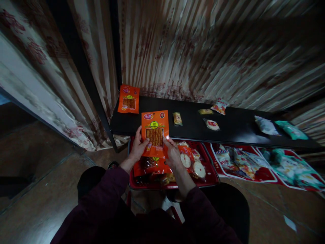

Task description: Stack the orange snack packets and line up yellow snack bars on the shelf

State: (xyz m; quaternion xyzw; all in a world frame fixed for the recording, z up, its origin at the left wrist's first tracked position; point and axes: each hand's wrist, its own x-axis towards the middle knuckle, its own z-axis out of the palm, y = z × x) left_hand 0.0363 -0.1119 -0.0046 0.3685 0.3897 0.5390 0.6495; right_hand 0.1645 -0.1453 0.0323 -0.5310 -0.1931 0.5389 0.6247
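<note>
An orange snack packet (155, 130) with a clear window onto brown sticks is held upright between my two hands, in front of the shelf edge. My left hand (138, 147) grips its lower left side, thumb on the front. At the lower right side, my right hand (173, 150) closes on it the same way. Below them sits a red basket (212, 169) holding more orange packets and round white wrapped cakes (198, 169). A similar orange packet (129, 99) leans at the left end of the black shelf (157, 102).
Along the shelf lie small yellow wrapped snacks (177, 119), a round white cake (212, 124), a red-and-white packet (219, 106), a pale packet (267, 125) and a green packet (291, 129). More filled baskets (275, 178) stand at right. A dark post (86, 74) rises at left before striped curtains (177, 51).
</note>
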